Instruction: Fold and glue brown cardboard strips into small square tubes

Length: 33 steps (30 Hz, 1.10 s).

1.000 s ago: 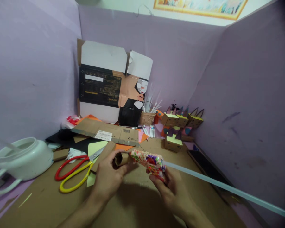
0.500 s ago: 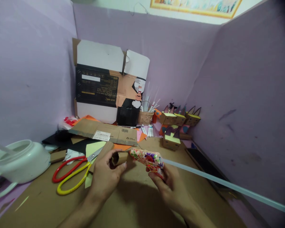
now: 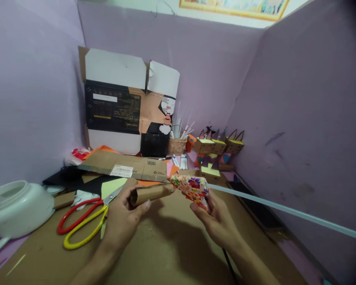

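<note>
L hand (image 3: 121, 215) has a brown cardboard roll (image 3: 154, 192), held up over the middle of the work surface, open end towards the palm. Thumb's on the near side, fingers curled round the back, so it's a pinch at that L end. And here's the R hand (image 3: 218, 219), w/ the floral-print glue gun (image 3: 192, 188) up in front, grip wrapped by the fingers, thumb on the near side; can't tell if the trigger's squeezed. Nozzle end points L, right by the far end of the roll; contact or tiny gap, can't tell. Long translucent glue stick (image 3: 284, 205) pokes out the back of the gun, sloping down to the R edge of view. Below, a brown cardboard sheet (image 3: 160, 249) covers the work surface, w/ a black cord (image 3: 230, 265) by the R forearm. Over L, scissors (image 3: 110, 197), one red handle, one yellow, lie just beside the L hand; white pot (image 3: 20, 209) further out. At the back, a flattened printed box (image 3: 114, 107) stands upright nr. the purple wall, basket (image 3: 177, 146) of sticks next to it, markers (image 3: 183, 162) in front, small eared cardboard boxes (image 3: 210, 174) to the R.
</note>
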Each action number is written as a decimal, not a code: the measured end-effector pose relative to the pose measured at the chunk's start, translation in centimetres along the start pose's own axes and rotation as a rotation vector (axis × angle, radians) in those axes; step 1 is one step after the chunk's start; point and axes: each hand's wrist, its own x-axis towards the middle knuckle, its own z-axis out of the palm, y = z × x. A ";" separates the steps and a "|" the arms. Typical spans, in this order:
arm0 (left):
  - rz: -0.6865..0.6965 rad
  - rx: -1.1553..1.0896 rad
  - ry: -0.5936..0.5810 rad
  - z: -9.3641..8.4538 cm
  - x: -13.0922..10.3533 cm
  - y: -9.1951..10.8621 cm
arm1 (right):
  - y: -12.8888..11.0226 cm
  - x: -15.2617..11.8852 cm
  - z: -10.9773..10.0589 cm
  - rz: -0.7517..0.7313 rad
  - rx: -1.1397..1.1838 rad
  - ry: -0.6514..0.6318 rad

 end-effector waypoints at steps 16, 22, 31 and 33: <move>-0.001 0.034 -0.044 0.0 -0.3 0.4 | 0.2 -0.5 0.8 0.055 0.002 -0.056; -0.004 0.067 -0.023 0.2 -0.5 0.7 | 0.8 -0.8 0.7 0.012 -0.115 -0.045; 0.043 0.120 -0.010 0.5 -0.4 0.2 | 0.9 -0.9 1.0 0.025 -0.082 -0.062; 0.059 0.149 -0.011 0.5 -0.5 0.1 | 0.9 -1.0 1.1 0.019 -0.095 -0.044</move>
